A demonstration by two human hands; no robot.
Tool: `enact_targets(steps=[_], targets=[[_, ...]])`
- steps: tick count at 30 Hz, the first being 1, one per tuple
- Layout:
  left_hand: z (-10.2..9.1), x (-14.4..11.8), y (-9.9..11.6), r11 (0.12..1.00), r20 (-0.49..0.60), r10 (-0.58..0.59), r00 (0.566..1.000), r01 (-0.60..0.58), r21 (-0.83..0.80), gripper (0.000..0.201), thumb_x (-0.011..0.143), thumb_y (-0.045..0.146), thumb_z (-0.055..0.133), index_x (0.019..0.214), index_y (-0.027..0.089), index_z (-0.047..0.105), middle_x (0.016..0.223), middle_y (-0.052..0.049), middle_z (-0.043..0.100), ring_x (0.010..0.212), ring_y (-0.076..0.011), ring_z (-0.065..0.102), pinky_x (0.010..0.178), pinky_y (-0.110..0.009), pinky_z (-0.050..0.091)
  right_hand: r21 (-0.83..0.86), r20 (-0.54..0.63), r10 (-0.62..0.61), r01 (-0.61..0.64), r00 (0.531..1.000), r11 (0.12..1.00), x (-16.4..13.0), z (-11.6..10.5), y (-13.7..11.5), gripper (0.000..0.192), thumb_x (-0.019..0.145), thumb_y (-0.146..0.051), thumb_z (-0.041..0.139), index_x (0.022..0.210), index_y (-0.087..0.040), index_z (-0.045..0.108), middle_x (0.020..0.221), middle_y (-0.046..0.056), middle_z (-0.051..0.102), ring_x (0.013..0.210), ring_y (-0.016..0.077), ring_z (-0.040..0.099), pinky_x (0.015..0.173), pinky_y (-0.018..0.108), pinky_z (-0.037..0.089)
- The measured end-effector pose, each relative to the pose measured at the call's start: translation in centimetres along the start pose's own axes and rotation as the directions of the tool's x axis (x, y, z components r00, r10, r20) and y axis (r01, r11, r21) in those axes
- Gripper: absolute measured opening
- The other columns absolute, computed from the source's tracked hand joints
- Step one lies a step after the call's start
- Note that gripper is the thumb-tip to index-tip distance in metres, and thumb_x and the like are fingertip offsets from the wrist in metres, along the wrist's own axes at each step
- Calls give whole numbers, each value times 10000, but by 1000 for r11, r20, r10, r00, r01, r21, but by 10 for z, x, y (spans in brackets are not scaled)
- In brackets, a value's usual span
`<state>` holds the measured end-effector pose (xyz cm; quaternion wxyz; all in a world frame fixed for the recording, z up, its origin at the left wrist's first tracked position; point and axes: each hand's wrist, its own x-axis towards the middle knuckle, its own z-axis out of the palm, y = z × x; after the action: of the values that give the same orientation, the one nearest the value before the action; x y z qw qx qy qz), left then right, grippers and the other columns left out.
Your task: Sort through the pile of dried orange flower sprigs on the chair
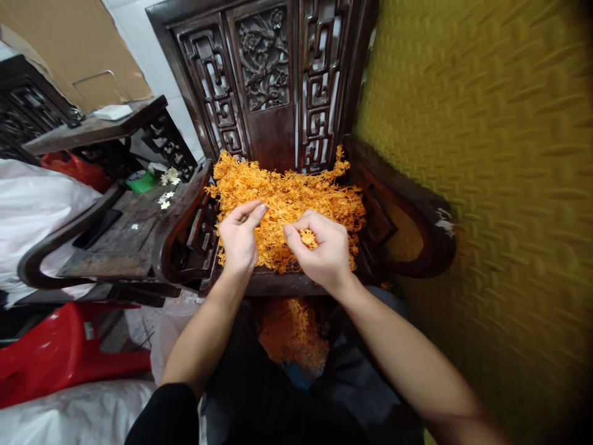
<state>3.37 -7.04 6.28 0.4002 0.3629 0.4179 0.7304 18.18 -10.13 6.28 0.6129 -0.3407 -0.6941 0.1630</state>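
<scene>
A large heap of tangled, lacy orange pieces (282,191) covers the seat of a dark carved wooden chair (273,136). They look like small plastic flowers, though I cannot be sure. My left hand (241,238) is over the left front of the heap, thumb and fingers pinched together; anything between the tips is too small to make out. To its right, my right hand (322,244) curls closed around a flower-like orange piece (308,238), part of which shows inside the curled fingers. A gap separates the two hands.
On the left stands a wooden side table (111,241) with a green roll (141,180) and white flower-like pieces (170,177). A red plastic stool (69,352) is lower left. More orange pieces (294,334) lie below, between my legs. A yellow textured surface (486,154) borders the right.
</scene>
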Motion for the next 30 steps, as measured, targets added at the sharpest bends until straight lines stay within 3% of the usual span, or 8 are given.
enact_targets(steps=[7, 10, 13, 17, 22, 25, 28, 30], targets=[[-29, 40, -8, 998, -228, 45, 973, -34, 51, 318, 635, 301, 892, 884, 166, 748, 881, -52, 747, 814, -143, 679, 689, -255, 496, 71, 62, 6, -10, 998, 997, -8, -5, -16, 235, 862, -209, 642, 680, -250, 499, 648, 10, 529, 618, 174, 542, 612, 352, 453], [-34, 39, -3, 999, -121, -7, 993, 13, 48, 345, 658, 339, 887, 920, 178, 732, 915, -55, 750, 812, -143, 685, 681, -250, 512, 247, 172, 170, -210, 970, 946, -5, -7, -16, 149, 899, -229, 610, 765, -237, 544, 796, 33, 656, 629, 161, 605, 618, 353, 501], [-31, 27, 4, 999, -4, -13, 1000, 13, 52, 330, 699, 347, 872, 954, 194, 728, 946, -56, 760, 756, -127, 691, 679, -248, 532, 447, 255, 395, -470, 883, 762, 0, -8, -7, 101, 920, -306, 627, 922, -241, 549, 990, 56, 719, 579, 141, 640, 501, 317, 500], [-31, 17, 10, 999, 88, 8, 996, -12, 44, 293, 759, 327, 835, 1000, 198, 731, 1014, -66, 752, 770, -143, 714, 717, -287, 564, 582, 234, 466, -507, 853, 636, 8, -12, 6, 208, 870, -313, 692, 1060, -258, 629, 932, 53, 707, 631, 177, 681, 478, 321, 537], [-34, 14, 15, 998, 217, -55, 975, 47, 40, 403, 726, 248, 858, 1107, 215, 732, 1208, -103, 717, 940, -197, 737, 805, -324, 590, 604, 112, 441, -414, 890, 681, 12, -18, 3, 54, 879, -269, 675, 921, -234, 680, 977, 51, 692, 755, 183, 702, 552, 322, 580], [-31, 9, 15, 997, 255, -73, 964, 74, 6, 507, 664, 199, 893, 1138, 234, 716, 1248, -103, 695, 1099, -243, 708, 886, -350, 588, 460, 294, 294, -404, 909, 790, 8, -13, -8, 55, 899, -269, 672, 887, -225, 703, 975, 48, 703, 780, 175, 686, 637, 330, 579], [-24, 6, 11, 998, 200, -35, 979, 45, -46, 552, 639, 171, 900, 1143, 254, 691, 1276, -84, 671, 1211, -251, 657, 970, -359, 563, 300, 625, 95, -351, 775, 887, 1, 1, -12, 99, 879, -295, 722, 934, -222, 761, 951, 33, 749, 845, 181, 692, 815, 351, 560], [-21, 4, 8, 998, 145, -2, 989, 12, -67, 553, 641, 169, 894, 1141, 260, 673, 1277, -71, 658, 1251, -241, 628, 1013, -352, 541, 227, 727, 98, -372, 679, 900, -4, 12, -8, 144, 890, -326, 713, 947, -213, 781, 952, 27, 777, 874, 191, 708, 870, 357, 539]])
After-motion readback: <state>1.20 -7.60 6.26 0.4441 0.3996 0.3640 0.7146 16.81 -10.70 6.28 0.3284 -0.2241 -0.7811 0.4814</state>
